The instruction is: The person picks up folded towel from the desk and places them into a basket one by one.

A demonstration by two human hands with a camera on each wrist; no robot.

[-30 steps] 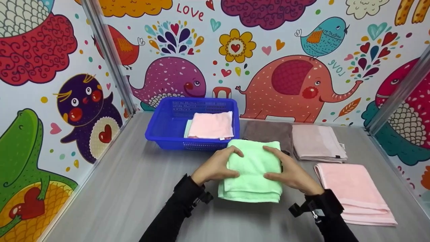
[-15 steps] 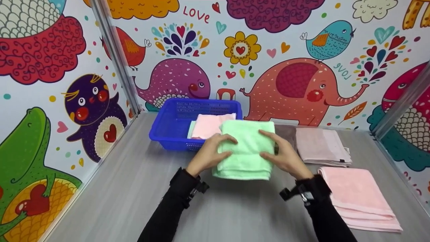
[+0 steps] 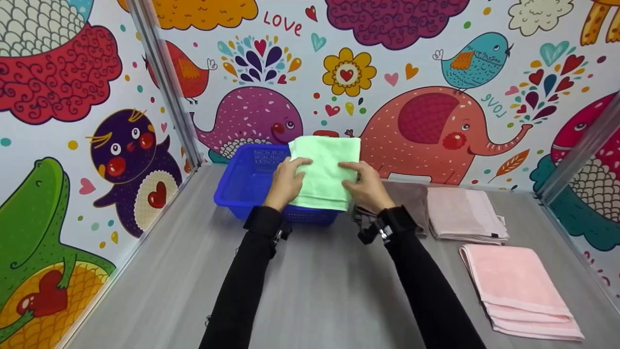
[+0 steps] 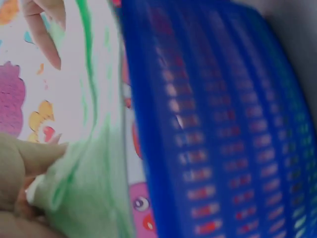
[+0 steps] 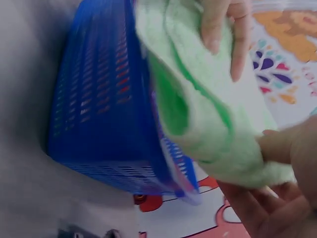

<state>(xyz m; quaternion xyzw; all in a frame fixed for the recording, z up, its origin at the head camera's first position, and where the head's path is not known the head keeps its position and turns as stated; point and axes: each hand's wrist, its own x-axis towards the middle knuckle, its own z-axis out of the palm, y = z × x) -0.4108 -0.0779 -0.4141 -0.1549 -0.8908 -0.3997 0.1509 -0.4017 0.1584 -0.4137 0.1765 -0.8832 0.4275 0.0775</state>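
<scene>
Apparently at a placing step, a folded mint-green cloth towel is held over the blue perforated plastic basket near the grey desk back edge, pinched at both sides by left hand and right hand; level lowering seems needed.

Small booth-like place, closed in on three sides; what building holds it, cannot tell. Landmark: blue basket. Behind it, white back panel printed in nursery style: purple whale, elephant, blue bird, flower. Left of the basket, side panel with penguin and green animal, meeting the back one at a metal post. Well to the basket's right, second post, another printed panel beyond. Under the basket, grey tabletop, running to the panels' feet.
</scene>
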